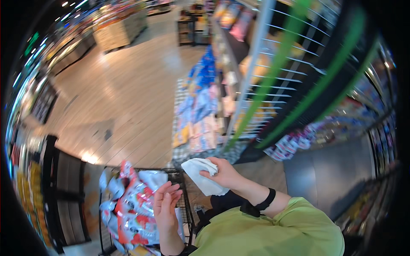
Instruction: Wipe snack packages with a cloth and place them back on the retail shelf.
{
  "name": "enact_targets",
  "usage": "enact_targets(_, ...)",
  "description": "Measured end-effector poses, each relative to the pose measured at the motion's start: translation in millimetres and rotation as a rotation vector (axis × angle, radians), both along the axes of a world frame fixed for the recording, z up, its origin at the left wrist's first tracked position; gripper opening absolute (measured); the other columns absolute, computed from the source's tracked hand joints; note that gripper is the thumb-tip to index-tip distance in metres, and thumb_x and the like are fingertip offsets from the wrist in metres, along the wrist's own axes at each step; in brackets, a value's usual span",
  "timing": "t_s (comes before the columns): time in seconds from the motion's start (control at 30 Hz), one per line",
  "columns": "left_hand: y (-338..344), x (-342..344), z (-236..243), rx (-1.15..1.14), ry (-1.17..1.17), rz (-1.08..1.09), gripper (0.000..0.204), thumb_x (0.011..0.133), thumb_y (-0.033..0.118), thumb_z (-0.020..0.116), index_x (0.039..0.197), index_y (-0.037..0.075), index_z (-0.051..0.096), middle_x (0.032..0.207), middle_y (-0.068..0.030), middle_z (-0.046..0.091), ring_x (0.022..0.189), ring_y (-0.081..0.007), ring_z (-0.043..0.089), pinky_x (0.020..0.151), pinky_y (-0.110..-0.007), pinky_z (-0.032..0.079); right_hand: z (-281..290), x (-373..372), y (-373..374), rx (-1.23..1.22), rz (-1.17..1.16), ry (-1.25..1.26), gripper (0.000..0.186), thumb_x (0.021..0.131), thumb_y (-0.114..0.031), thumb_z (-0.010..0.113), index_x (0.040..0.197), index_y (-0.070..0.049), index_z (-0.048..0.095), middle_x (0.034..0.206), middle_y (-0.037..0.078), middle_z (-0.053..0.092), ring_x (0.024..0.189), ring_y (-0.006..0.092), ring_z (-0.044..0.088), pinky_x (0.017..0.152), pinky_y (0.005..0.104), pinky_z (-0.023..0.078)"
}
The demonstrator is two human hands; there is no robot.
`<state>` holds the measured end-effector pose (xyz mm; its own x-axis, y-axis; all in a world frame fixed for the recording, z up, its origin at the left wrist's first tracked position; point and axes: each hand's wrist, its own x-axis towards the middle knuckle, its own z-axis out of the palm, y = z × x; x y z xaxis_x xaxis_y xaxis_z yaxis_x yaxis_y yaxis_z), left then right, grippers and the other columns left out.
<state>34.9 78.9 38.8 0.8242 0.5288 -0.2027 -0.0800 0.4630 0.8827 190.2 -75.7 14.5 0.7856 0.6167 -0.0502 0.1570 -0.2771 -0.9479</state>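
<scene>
My right hand [225,174] grips a folded white cloth [204,181] in front of my body, fingers closed around one corner of it. To the left of the cloth, my left hand [166,209] is raised with its fingers loosely bent and somewhat apart, holding nothing. Below and beside that hand stands a black wire shopping cart [188,209]. Shiny plastic packs in red, white and silver [136,205] fill it; their contents cannot be made out. The left hand hides part of these packs.
Ahead to the right rises a white wire rack [256,77] with green edging. Blue and pink packs [198,98] are piled beside it on a checked cloth. Dark shelving [64,196] stands at the left, and a wooden display [121,32] lies farther back across the wooden floor [115,89].
</scene>
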Motion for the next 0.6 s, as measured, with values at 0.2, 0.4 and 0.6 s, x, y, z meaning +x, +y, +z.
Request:
enact_targets(0.2, -69, 50, -1, 0.030, 0.009, -0.397, 0.029, 0.092, 0.013, 0.048, 0.118, 0.000, 0.051, 0.108, -0.0128, 0.060, 0.092, -0.0164, 0.059, 0.088, -0.031, 0.045, -10, 3, -129, 0.030, -0.373, -0.076, 0.023, 0.081, -0.014, 0.067, 0.099, -0.003, 0.059, 0.081, 0.005, 0.062, 0.076, 0.0089, 0.056, 0.070, 0.0264, 0.045)
enact_targets(0.4, -158, 102, -20, 0.089, 0.067, -0.575, 0.031, 0.092, 0.016, 0.050, 0.119, 0.002, 0.051, 0.106, -0.0115, 0.061, 0.092, -0.0171, 0.059, 0.084, -0.030, 0.045, -32, 12, -256, 0.050, -0.682, -0.206, 0.024, 0.079, -0.013, 0.065, 0.099, -0.002, 0.059, 0.084, 0.014, 0.064, 0.079, 0.0215, 0.063, 0.071, 0.0306, 0.047)
enact_targets(0.6, -273, 173, -80, 0.195, 0.214, -0.807, 0.029, 0.093, 0.020, 0.051, 0.119, 0.008, 0.054, 0.109, -0.0061, 0.061, 0.092, -0.0136, 0.058, 0.084, -0.028, 0.044, -74, 43, -403, 0.141, -0.876, -0.162, 0.029, 0.076, -0.008, 0.067, 0.104, -0.002, 0.058, 0.092, 0.011, 0.063, 0.085, 0.0197, 0.061, 0.077, 0.0300, 0.046)
